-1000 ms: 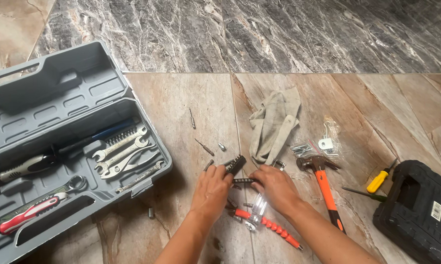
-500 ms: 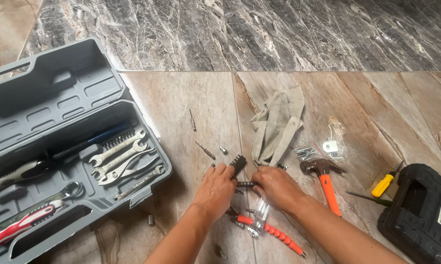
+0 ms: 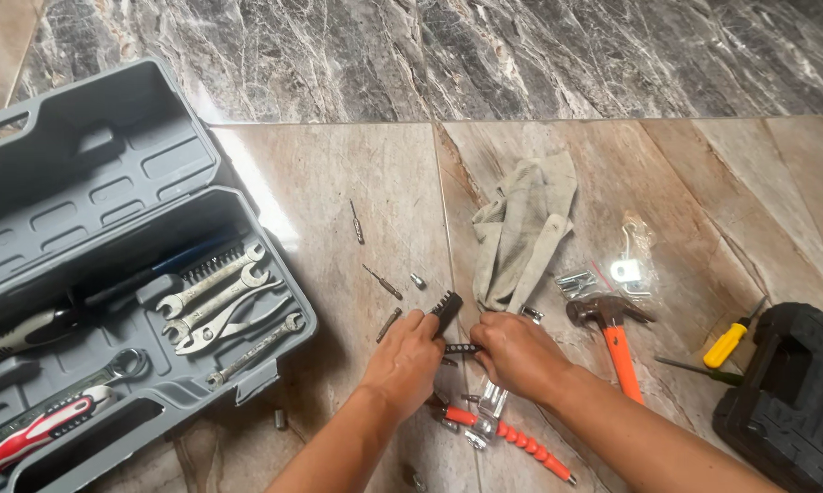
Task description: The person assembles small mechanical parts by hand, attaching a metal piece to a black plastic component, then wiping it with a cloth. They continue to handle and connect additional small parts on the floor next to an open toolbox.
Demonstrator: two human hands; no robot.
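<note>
On the tiled floor, left hand [image 3: 404,358] and right hand [image 3: 518,354] each pinching the bit holder [image 3: 460,348], grip closed.

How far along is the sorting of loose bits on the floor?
Done: wrenches sit in the open grey toolbox. In hand: left hand and right hand hold a black bit holder between them. Left: loose bits, hammer and yellow screwdriver lie on the floor.

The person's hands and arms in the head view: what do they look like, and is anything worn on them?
Both are bare: the left hand and the right hand have no gloves, rings or watch visible. The forearms show no sleeves as far as the picture's edge.
</note>
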